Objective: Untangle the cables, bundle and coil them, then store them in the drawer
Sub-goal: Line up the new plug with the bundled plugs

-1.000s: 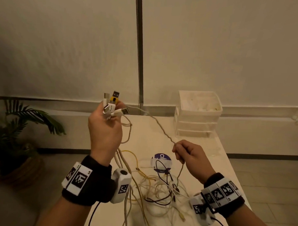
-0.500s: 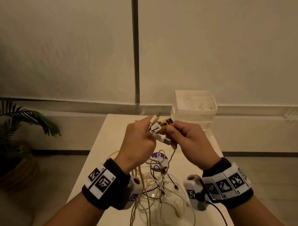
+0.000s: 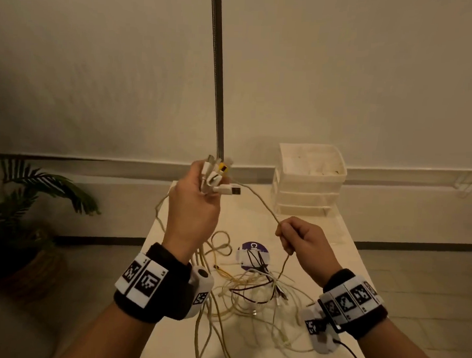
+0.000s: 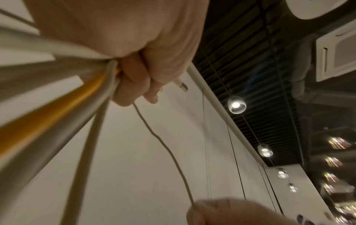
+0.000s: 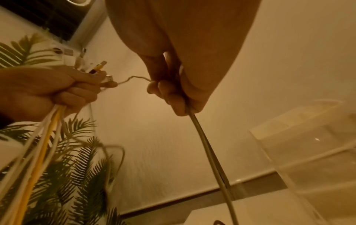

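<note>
My left hand [image 3: 198, 201] is raised above the table and grips a bunch of cable ends, several white plugs and one yellow plug [image 3: 223, 168] sticking up from the fist. One thin beige cable [image 3: 258, 200] runs from that fist down to my right hand [image 3: 298, 237], which pinches it lower and to the right. In the right wrist view the beige cable [image 5: 204, 137] passes through my curled fingers [image 5: 169, 91]. In the left wrist view white and yellow cables [image 4: 57, 109] hang from the fist. A loose tangle of white, yellow and dark cables [image 3: 251, 290] lies on the table.
A white stack of plastic drawers [image 3: 307, 182] stands at the table's far right, its top tray open. A round purple-and-white item [image 3: 253, 254] lies under the tangle. The white table [image 3: 335, 237] is narrow; a potted palm [image 3: 26, 196] stands on the floor to the left.
Half a second ago both hands met at the plug bunch. Now the right hand has slid down and right along the beige cable, and the left hand has risen.
</note>
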Tool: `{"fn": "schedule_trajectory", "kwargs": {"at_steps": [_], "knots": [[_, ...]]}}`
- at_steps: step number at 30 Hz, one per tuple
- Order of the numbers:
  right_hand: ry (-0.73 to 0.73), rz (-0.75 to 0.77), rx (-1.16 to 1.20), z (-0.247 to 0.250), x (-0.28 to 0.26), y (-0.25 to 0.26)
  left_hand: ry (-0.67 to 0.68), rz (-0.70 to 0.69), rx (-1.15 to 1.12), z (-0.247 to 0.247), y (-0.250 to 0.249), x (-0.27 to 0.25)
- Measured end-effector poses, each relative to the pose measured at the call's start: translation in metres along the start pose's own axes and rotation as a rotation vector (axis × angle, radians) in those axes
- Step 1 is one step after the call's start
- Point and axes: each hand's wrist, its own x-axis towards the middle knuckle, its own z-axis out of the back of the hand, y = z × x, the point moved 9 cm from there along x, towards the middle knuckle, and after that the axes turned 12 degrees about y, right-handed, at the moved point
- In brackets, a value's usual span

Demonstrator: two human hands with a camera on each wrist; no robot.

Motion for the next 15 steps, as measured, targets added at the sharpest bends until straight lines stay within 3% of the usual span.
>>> {"fn": "schedule_trajectory", "kwargs": {"at_steps": [4, 8, 11, 15], "knots": [[0.008, 0.053, 0.058, 0.001, 0.005, 0.024, 0.170, -0.051, -0.082, -0.021, -0.009, -0.004], [0.173, 0.129, 0.033, -0.012, 0.008, 0.054, 0.371, -0.128, -0.020, -0.054, -0.019, -0.012], [0.166, 0.164, 0.006, -0.005, 0.007, 0.068, 0.360, -0.099, 0.071, -0.063, -0.011, -0.011], [0.226, 0.154, -0.049, -0.009, 0.008, 0.065, 0.226, -0.123, 0.054, -0.053, -0.014, -0.011]]}}
